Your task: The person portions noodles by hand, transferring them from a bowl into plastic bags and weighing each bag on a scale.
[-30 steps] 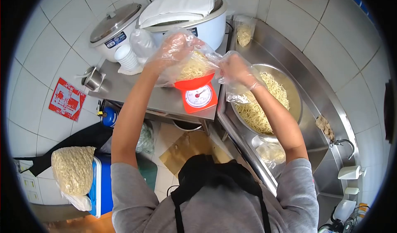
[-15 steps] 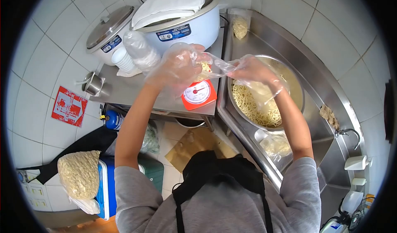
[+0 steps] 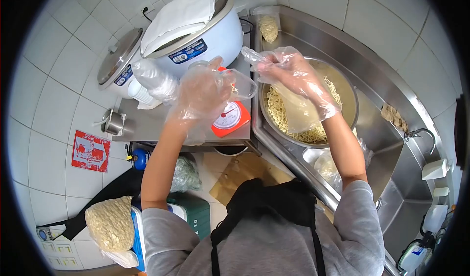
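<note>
My left hand point(image 3: 203, 92), in a loose clear plastic glove, is closed round a clear plastic bag point(image 3: 247, 86) over the red dial scale point(image 3: 229, 115). A few yellow noodles point(image 3: 234, 89) show beside its fingers, against the scale's red upper part. My right hand point(image 3: 289, 70), gloved too, is above the large metal bowl point(image 3: 348, 97) of yellow noodles point(image 3: 279, 112). Its fingers are pinched together, with clear plastic jutting left from them; I cannot tell whether that is glove or bag. Loose see-through plastic hangs below this hand over the noodles.
Two rice cookers point(image 3: 196, 53) stand behind the scale, the larger with a white cloth point(image 3: 178, 19) on top. Stacked cups point(image 3: 139, 94) are left of my left hand. Bagged noodles point(image 3: 268, 28) lie at the sink's far corner. A faucet point(image 3: 422, 138) is at right.
My hands have drawn apart; the plastic stretched between them is no longer joined. My right hand has risen slightly toward the back. The whole view has shifted a little.
</note>
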Demonstrator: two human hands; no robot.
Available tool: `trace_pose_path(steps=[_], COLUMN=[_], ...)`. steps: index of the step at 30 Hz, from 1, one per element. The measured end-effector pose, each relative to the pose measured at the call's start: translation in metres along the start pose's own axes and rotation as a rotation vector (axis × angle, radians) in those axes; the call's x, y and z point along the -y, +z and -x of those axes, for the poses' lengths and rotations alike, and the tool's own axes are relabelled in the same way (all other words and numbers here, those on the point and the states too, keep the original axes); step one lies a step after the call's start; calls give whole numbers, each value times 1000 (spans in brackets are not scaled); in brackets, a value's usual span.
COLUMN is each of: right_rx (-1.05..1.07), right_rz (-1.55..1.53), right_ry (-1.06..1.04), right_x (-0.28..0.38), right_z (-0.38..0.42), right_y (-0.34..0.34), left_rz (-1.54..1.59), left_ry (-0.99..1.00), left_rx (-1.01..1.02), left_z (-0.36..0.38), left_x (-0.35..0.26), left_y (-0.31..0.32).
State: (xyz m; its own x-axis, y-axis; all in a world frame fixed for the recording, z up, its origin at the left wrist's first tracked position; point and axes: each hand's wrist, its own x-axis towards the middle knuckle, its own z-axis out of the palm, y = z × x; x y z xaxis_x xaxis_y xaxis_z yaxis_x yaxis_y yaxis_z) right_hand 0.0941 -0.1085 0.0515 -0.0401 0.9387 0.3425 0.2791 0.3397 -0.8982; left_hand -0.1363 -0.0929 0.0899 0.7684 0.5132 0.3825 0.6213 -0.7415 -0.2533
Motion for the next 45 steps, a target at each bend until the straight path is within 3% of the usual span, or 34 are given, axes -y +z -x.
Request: trace_pose_path(steps=[2,4,10,12,14,16,18,20,22,23,24,25,26,28,29,30,32,33,35,36,38,39,42,44,45], right_rx=[-19,34,164,154,175,360,385,200,110,305,350,340,327,405,476,477,649,642,840,841,736,682,526,95,41], right_rz=[-14,108,201,150,106,-79,40,40,22,-125,-150,-192,-231,-172,-121,-122,133,133,361,364,149,111,-123,-308,-227], right_ry=[-101,35,-3,0,-11,265,211,-71,-502,-184,-233,-346,-456,-563,-649,-647,-665,-668,-434,-430,-369,-273,141,165,175], right_x=[-9,-14,-64,-90,-88,-71,-69,-42,-21,23,50,73,91,121,128,131,134,139,150,148,138,139,146,140,127], right_z=[-9,-10,4,6,1,-9,-28,-48,-78,-76,-80,-80,-77,-80,-81,-81,-84,-88,-96,-99,-107,-108,-98,-78,-77], right_y=[-2,-10,3,27,38,46,55,68,91,89,99,115,131,161,180,203,248,261,277,282,281,275,247,244,230], left_rz=[-21,-42,13,173,78,-26,4,-68,-135,62,260,295,287,987,1181,1182,965,961,571,576,1001,1002,810,841,516], left_ry=[-66,-134,-179,-227,-204,-212,-398,-392,-359,-499,-621,-833,-835,-897,-993,-996,-606,-598,-1057,-1056,-1301,-1300,-1296,-1188,-1241], left_rx=[64,126,33,-90,-152,-208,25,-61,-112,-300,-502,-490,-506,-668,-582,-581,-511,-510,17,18,-41,-40,-86,-489,-293], left_z=[-1,-1,16,20,8,-2,3,23,50,64,72,81,92,116,126,142,174,190,224,242,277,293,340,360,362], left_x=[-11,-21,-30,-28,-32,-31,-10,21,48,62,74,68,66,68,66,74,97,108,130,143,176,194,259,312,340], left_y=[-9,-18,-27,-26,-24,-13,13,17,4,-12,-30,-50,-59,-67,-73,-63,-45,-47,-59,-55,-37,-28,9,29,29])
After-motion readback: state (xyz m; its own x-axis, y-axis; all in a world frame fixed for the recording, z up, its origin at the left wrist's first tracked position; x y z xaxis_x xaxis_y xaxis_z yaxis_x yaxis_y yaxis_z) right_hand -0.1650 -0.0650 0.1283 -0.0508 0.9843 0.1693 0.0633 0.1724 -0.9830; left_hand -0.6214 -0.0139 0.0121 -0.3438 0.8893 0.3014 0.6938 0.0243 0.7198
